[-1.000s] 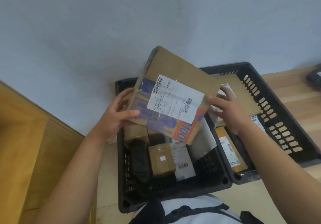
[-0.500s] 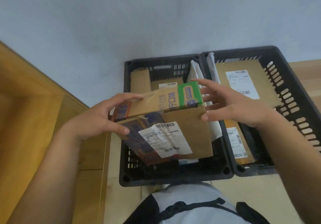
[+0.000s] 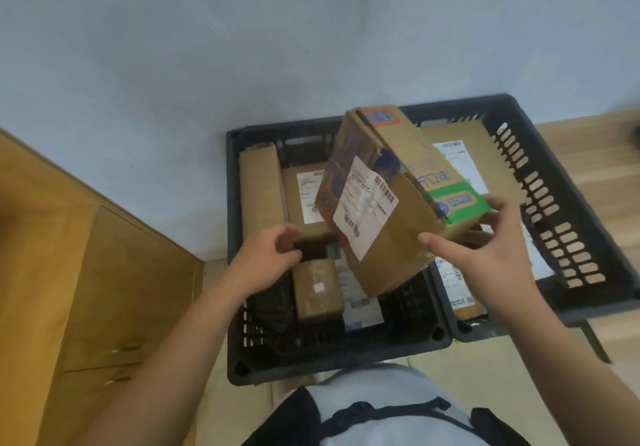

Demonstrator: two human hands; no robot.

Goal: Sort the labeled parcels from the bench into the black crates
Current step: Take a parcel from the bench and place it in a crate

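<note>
Box (image 3: 391,210): held tilted above the left crate (image 3: 329,362) and right crate (image 3: 485,108).
Right hand (image 3: 485,255): wrapped round the box's near end.
Left hand (image 3: 266,258): seen low in the left crate, fingers curled beside a small parcel (image 3: 317,290); a grip cannot be told.

Pale floor (image 3: 502,362), left crate (image 3: 329,366) and right crate (image 3: 609,248) on it (side by side).

Cardboard parcel (image 3: 391,210): white barcode label, blue and green print, worn edges. Tilted, held aloft by right grip (image 3: 485,251) over the seam between the crates.
Left black crate (image 3: 233,224): long brown box (image 3: 263,189) at left wall, labeled flat parcel (image 3: 304,196), small taped box (image 3: 317,288).
Right black crate (image 3: 554,182): flat labeled envelope (image 3: 457,144).
</note>
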